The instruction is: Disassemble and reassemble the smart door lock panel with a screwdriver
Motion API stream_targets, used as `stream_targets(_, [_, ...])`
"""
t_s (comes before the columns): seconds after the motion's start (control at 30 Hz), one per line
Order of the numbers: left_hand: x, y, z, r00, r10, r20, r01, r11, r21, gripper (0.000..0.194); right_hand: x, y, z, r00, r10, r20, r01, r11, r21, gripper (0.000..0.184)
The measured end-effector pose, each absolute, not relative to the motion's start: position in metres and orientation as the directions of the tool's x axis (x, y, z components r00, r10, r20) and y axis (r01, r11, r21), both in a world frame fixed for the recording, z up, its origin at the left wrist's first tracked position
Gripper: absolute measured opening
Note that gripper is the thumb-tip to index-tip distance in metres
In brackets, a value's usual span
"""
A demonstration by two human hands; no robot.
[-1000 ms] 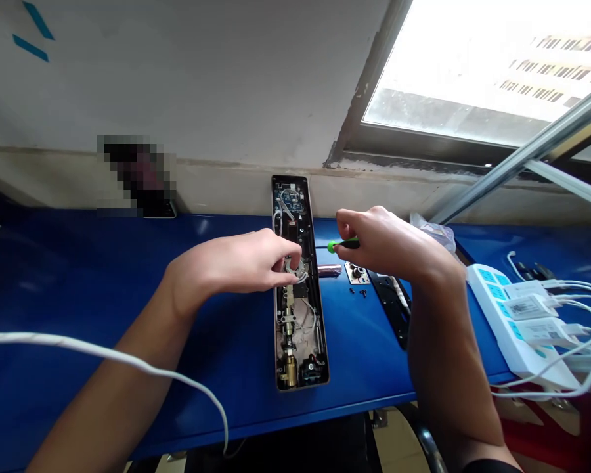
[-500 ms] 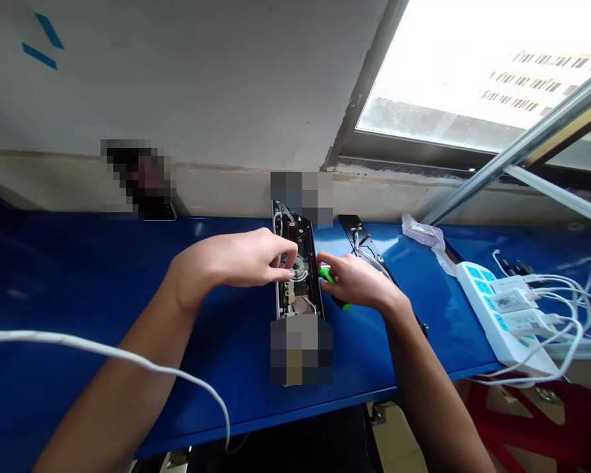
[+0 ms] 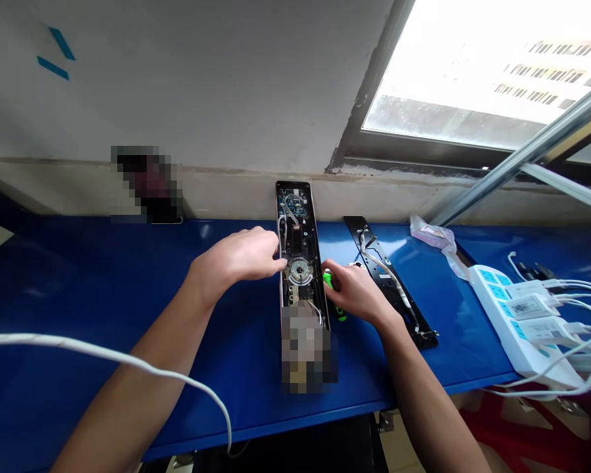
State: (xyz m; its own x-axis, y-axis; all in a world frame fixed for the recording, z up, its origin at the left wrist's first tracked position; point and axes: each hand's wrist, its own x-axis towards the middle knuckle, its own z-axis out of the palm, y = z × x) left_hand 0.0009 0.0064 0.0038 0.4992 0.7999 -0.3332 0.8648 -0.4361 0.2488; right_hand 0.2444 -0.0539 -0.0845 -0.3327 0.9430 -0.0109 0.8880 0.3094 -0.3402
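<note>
A long, narrow black device housing [image 3: 318, 263] lies opened on the blue table, its circuit board, round metal disc [image 3: 300, 270] and wiring exposed. Its near end is blurred out. My left hand [image 3: 249, 255] has curled fingers closed at the housing's left rim, with the thumb at the edge beside the disc. Against the right rim, my right hand [image 3: 354, 286] is closed around a green and black screwdriver [image 3: 328, 280], whose handle end shows below the palm; its tip is hidden. A black cover panel [image 3: 387, 279] with a white cable lies to the right.
At the right stands a white power strip [image 3: 505, 309] with plugged-in adapters and cables. A clear plastic bag [image 3: 436, 236] lies near the wall. One white cable [image 3: 128, 355] crosses above my left forearm. A blurred dark object [image 3: 150, 187] leans on the wall.
My left hand has moved from over the round disc to the housing's left rim, uncovering the disc. My right hand still holds the screwdriver, now turned more upright. The view has shifted slightly.
</note>
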Motion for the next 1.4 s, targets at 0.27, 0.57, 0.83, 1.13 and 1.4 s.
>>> stream_targets(0.27, [0.002, 0.010, -0.001, 0.446, 0.842, -0.303, 0.887, -0.371, 0.274, 0.029, 0.238, -0.054, -0.090, -0.318, 0.947, 0.041, 0.885, 0.311, -0.346, 0.016])
stream_targets(0.57, [0.004, 0.009, -0.002, 0.434, 0.849, -0.303, 0.887, -0.343, 0.309, 0.023, 0.236, -0.056, -0.098, -0.244, 0.964, 0.108, 0.910, 0.266, -0.318, 0.019])
stream_targets(0.83, [0.005, 0.001, 0.002, 0.451, 0.825, -0.342, 0.873, -0.326, 0.363, 0.027, 0.237, -0.059, -0.096, -0.265, 0.959, 0.102, 0.915, 0.284, -0.287, 0.012])
stream_targets(1.13, [0.005, -0.003, 0.001, 0.451, 0.829, -0.332, 0.883, -0.359, 0.303, 0.029, 0.241, -0.059, -0.090, -0.306, 0.948, 0.082, 0.894, 0.316, -0.317, 0.008])
stream_targets(1.4, [0.001, -0.009, 0.011, 0.522, 0.814, -0.254, 0.839, -0.437, 0.326, 0.036, 0.243, -0.059, -0.092, -0.315, 0.939, 0.139, 0.869, 0.345, -0.355, 0.007])
